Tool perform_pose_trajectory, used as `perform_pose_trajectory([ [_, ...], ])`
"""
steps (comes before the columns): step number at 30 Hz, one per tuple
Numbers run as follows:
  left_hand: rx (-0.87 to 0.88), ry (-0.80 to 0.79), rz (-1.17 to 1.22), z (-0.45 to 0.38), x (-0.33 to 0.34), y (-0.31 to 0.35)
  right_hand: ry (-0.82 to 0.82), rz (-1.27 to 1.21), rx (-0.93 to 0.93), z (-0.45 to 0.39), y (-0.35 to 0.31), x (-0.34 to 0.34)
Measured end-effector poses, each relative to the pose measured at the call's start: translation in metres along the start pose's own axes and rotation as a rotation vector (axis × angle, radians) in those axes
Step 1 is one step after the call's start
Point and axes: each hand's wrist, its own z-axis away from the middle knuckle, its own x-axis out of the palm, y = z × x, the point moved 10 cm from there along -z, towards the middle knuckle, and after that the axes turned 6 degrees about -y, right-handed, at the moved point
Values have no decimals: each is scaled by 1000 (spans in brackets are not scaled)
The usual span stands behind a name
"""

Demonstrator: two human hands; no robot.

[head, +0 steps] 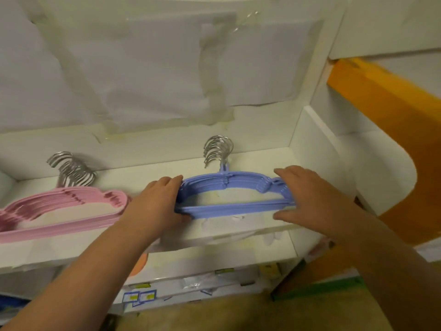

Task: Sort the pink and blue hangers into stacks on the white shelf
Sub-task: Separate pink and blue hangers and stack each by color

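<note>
- Blue hangers (229, 187) lie stacked flat on the white shelf (214, 249), metal hooks (217, 149) pointing toward the back wall.
- Left hand (160, 201) grips the stack's left end, fingers over the top edge and thumb under the bottom bar.
- Right hand (307, 197) grips the right end, fingers curled over the upper edge, thumb along the lower bar.
- Pink hangers (64, 211) sit in their own stack just left of the left hand, on the same shelf, hooks toward the back.
</note>
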Motion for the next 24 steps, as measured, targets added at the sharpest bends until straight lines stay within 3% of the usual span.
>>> perform_pose_trajectory([
  [3, -24, -9, -43, -4, -4, -1, -57, -55, -17, -16, 0, 6],
  [11, -40, -37, -165, -7, -12, 1, -27, 104, -52, -34, -1, -9],
  [24, -42, -43, -104, -9, -1, -4, -69, 72, -28, -38, 1, -12],
])
